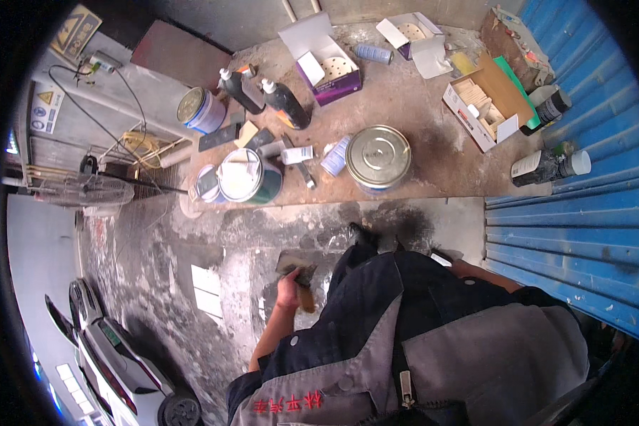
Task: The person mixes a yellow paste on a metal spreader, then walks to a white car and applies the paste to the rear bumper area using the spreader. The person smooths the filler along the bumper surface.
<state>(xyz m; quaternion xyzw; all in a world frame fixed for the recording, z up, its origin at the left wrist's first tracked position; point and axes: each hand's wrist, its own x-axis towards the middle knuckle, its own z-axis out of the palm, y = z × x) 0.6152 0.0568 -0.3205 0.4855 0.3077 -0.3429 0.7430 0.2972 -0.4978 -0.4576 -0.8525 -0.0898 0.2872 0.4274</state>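
presently: left grip closed on a flat piece, right grip partly hidden

the left grip (288, 288) is closed, fingers wrapped around a flat piece (305, 299) with a tan lower end. the piece is located in the left grip, low in front of the body and short of the worktop (433, 145). a grey-brown area shows just above the fingers; whether it belongs to the same piece cannot be told.

the right grip (464, 269) is at the opposite side of the body, partly covered by the dark jacket (476, 341). a thin white-edged object (441, 260) is just beside its fingers. its degree of opening, and whether it has hold of the object, cannot be told.

beyond the left grip, on the worktop, are an open can (268, 186) bearing pale material and, further right, a round lidded can (378, 157). farther from the left grip stand two black bottles with white tops (288, 105). beyond the right grip is an open carton (467, 126) containing pale flat pieces.
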